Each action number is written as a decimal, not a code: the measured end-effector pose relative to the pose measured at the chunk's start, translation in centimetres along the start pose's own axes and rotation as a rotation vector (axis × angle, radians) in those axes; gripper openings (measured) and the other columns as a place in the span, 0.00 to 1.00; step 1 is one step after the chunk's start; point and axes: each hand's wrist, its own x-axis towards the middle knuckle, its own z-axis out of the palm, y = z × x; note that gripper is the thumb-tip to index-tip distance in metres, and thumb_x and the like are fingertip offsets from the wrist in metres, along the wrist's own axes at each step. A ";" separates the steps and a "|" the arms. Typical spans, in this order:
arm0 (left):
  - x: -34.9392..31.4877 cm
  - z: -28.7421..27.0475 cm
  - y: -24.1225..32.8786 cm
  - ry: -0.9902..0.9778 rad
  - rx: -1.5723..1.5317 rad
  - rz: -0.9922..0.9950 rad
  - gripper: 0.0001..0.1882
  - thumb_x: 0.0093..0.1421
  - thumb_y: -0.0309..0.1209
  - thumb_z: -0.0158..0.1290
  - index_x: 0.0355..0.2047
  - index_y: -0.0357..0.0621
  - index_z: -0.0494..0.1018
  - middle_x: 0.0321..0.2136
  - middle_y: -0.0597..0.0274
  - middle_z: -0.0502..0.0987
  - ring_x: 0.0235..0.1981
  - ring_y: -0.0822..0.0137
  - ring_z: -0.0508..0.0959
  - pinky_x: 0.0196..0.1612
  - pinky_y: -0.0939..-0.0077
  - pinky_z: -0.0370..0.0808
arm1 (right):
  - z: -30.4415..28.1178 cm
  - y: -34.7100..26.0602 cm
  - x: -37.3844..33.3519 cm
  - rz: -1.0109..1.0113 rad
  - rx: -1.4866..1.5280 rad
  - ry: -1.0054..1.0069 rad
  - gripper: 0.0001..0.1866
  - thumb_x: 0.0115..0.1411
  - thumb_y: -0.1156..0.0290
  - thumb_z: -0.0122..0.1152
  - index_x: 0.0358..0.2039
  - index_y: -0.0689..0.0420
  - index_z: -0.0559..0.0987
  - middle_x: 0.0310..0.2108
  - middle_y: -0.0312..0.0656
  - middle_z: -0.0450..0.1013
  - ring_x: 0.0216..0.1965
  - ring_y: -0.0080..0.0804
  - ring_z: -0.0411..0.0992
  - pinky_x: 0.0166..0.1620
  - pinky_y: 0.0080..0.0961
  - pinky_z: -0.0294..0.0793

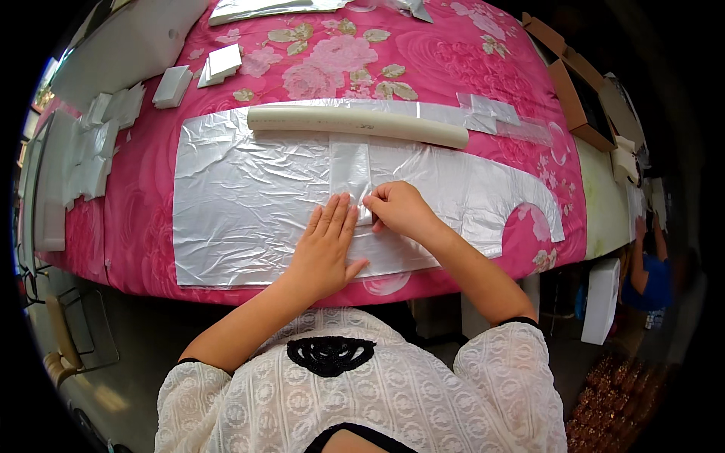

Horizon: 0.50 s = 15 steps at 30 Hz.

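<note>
Silvery-white plastic bags point(242, 204) lie flat on the table in a thin, wrinkled layer, with a curved cut-out at the right end. A narrow folded plastic strip point(350, 162) runs across their middle. My left hand point(323, 253) rests on the plastic, palm down and fingers stretched out, at the strip's lower end. Close beside it, my right hand point(404, 211) is closed in a pinch at the strip's right edge; exactly what its fingertips grip is hidden. A long cream-coloured pipe point(355, 124) lies across the far part of the plastic.
A pink flowered cloth point(430, 60) covers the table. Small white folded packets point(172, 87) sit at the left, with several more beside a white box wall point(49, 181). Clear packets point(491, 113) lie right of the pipe. Open cardboard boxes point(578, 98) stand at the right; another person point(649, 279) is beyond.
</note>
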 end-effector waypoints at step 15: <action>0.0 -1.7 -2.8 0.152 -0.059 0.198 0.22 0.51 0.29 0.55 0.47 0.38 0.69 0.53 0.51 0.68 0.56 0.54 0.66 0.58 0.60 0.63 | -0.5 1.7 -1.5 -0.880 -0.746 0.325 0.25 0.42 0.66 0.69 0.42 0.60 0.75 0.46 0.45 0.70 0.48 0.42 0.68 0.51 0.33 0.67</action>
